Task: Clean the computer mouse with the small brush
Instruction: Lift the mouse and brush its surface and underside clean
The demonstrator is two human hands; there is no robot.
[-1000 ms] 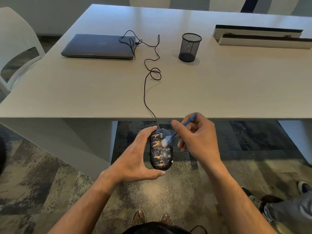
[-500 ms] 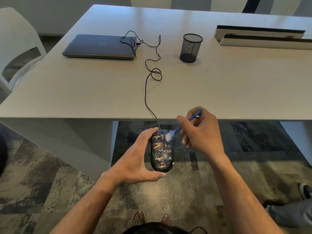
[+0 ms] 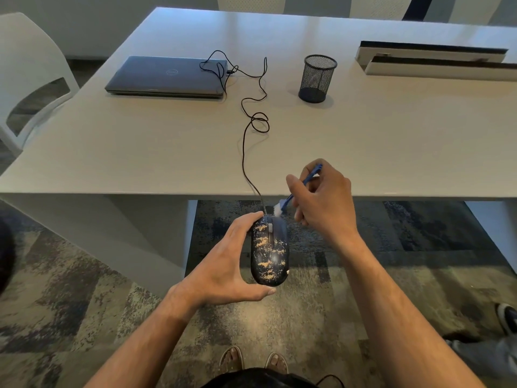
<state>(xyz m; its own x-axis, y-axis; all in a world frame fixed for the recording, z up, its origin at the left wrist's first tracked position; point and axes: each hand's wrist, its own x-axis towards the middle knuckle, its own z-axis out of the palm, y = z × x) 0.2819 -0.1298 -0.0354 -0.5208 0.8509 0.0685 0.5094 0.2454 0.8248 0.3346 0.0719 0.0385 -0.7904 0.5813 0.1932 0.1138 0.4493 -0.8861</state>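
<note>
L hand [image 3: 223,264] grips mouse [image 3: 270,252]; R hand [image 3: 321,203] pinches brush [image 3: 300,189]; laptop [image 3: 167,75] logo unreadable.

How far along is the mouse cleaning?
Early on. Done: the left hand grips the mouse off the table, and the right hand holds the brush. In hand: the bristles sit at the mouse's front edge. Left: tan specks cover most of its top.

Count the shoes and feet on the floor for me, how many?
3: two sandalled feet, left and right, at the bottom middle, and one shoe at the right edge. That person's other shoe may be out of view.
</note>
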